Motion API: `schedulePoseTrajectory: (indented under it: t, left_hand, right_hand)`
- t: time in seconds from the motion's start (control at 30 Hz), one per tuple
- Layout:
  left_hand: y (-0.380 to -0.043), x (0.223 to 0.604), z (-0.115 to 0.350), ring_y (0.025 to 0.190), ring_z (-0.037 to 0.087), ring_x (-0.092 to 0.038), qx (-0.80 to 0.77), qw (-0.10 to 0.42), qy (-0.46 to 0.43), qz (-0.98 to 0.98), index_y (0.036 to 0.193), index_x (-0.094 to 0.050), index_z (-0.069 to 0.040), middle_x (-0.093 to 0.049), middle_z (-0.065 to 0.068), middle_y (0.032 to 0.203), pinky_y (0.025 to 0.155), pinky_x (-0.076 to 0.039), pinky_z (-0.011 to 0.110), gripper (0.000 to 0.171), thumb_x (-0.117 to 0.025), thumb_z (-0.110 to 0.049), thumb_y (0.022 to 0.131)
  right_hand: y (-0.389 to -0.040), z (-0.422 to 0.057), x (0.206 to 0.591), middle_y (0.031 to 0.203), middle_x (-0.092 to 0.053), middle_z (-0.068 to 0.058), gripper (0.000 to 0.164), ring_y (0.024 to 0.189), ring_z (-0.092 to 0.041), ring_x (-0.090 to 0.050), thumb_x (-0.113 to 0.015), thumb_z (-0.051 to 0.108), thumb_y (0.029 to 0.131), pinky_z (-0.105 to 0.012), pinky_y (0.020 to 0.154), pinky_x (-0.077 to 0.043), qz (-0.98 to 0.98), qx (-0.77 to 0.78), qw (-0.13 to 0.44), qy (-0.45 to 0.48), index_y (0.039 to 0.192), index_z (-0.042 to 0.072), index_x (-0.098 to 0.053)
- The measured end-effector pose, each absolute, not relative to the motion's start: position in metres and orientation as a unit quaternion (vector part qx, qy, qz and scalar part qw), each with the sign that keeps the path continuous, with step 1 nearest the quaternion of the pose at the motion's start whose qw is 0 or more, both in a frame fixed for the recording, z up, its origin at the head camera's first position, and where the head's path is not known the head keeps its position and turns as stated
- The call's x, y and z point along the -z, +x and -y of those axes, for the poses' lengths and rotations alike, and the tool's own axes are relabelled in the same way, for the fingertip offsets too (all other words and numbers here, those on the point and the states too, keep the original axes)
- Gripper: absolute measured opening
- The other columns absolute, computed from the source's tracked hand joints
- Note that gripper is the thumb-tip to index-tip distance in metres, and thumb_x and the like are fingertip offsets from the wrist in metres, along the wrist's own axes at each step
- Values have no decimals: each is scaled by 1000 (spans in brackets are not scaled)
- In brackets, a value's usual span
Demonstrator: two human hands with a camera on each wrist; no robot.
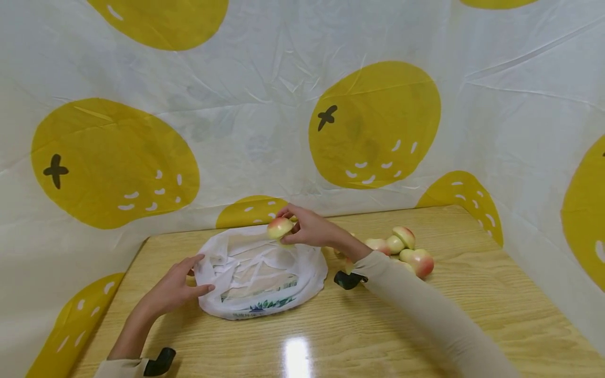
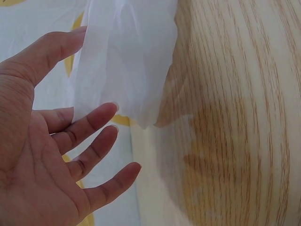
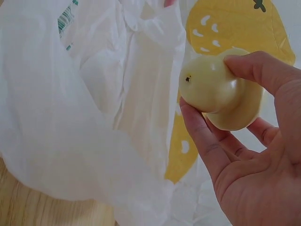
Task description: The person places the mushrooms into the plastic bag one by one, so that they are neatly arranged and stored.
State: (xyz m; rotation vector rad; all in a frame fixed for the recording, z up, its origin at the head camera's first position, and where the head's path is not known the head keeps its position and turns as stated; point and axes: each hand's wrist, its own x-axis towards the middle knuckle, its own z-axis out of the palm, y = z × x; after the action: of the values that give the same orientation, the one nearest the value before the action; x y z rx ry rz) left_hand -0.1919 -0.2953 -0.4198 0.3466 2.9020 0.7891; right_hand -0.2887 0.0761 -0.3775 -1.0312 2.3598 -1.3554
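Note:
A white translucent plastic bag (image 1: 309, 268) with green print lies with its mouth up on the wooden table. Over its far rim my right hand (image 1: 312, 228) holds a mushroom-shaped fruit (image 1: 280, 227), yellow with a red blush on its cap. Seen from the right wrist, the thumb and fingers grip this fruit (image 3: 207, 87) by its sides, and a small dark spot marks its rounded end. My left hand (image 1: 172, 286) is at the bag's left edge. In the left wrist view its fingers (image 2: 94, 120) are spread and loosely bent, touching the bag's edge (image 2: 127, 61); the index fingertip is hidden behind the plastic.
Several similar yellow-and-red fruits (image 1: 418, 262) lie in a cluster right of the bag, partly hidden by my right forearm. A white cloth (image 1: 246, 152) with large yellow fruit prints hangs behind the table (image 1: 472, 304) and along its sides. Dark bands (image 1: 160, 362) are on both wrists.

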Motion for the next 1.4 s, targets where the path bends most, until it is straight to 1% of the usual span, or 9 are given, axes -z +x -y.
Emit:
schedulePoseTrajectory:
  t: [0.13,0.23,0.4,0.5,0.57,0.7,0.77,1.1,1.4]
  left_hand:
    - [-192,419,296,113,35,-55,-260,57,118,-957,151,-38,7,-53,25,137,87,-49,46,96,-81,-48,85]
    - [-192,419,296,112,35,-55,-260,57,123,-956,150,-38,8,-53,26,136,86,-49,45,95,-81,-46,85]
    - [-193,419,295,111,33,-56,-263,58,125,-955,150,-39,8,-54,24,136,85,-49,44,94,-82,-45,85]
    - [-193,419,294,111,33,-56,-266,58,124,-954,150,-38,8,-55,24,135,85,-49,43,94,-82,-44,85]
    - [-193,418,294,111,33,-56,-266,59,124,-954,150,-38,8,-56,24,135,85,-49,43,95,-82,-44,84]
    - [-193,419,293,110,32,-56,-267,59,124,-954,150,-38,9,-56,24,134,84,-49,43,95,-82,-44,84]
    - [-193,419,294,110,32,-56,-268,58,124,-954,150,-38,9,-56,24,134,84,-49,42,95,-82,-44,84]
    - [-195,420,293,111,33,-55,-269,61,122,-954,151,-37,8,-55,24,135,84,-49,42,96,-82,-45,85]
    - [-195,420,292,111,33,-56,-269,63,120,-954,150,-38,9,-56,24,134,87,-49,45,95,-82,-44,84]
  right_hand:
    - [-289,-68,380,133,-55,-14,57,81,-22,-62,-78,10,89,-28,74,-52,-799,472,123,-352,138,11,-50]
    - [-290,-62,381,134,-55,-15,58,89,-22,-62,-78,10,89,-28,77,-53,-791,479,124,-359,140,7,-50]
    - [-290,-53,385,132,-57,-11,53,108,-21,-59,-80,7,87,-26,81,-53,-792,476,110,-366,134,6,-55]
    - [-290,-47,385,131,-59,-10,51,112,-21,-59,-81,8,86,-26,82,-53,-795,476,106,-361,132,8,-57]
    - [-290,-44,386,131,-59,-10,51,109,-20,-61,-81,9,86,-25,81,-53,-797,477,106,-353,130,9,-57]
    - [-290,-36,389,132,-59,-12,52,89,-17,-65,-82,11,86,-26,77,-53,-796,489,119,-336,130,11,-56]
    - [-289,-33,391,131,-59,-12,52,83,-17,-65,-82,11,86,-26,75,-53,-797,492,123,-329,131,11,-56]
    - [-291,-14,400,123,-61,-11,54,91,-17,-62,-84,14,85,-24,81,-52,-810,479,109,-320,130,8,-56]
    - [-291,8,411,118,-61,-7,53,91,-12,-61,-84,18,85,-22,79,-52,-823,452,105,-327,129,10,-56]
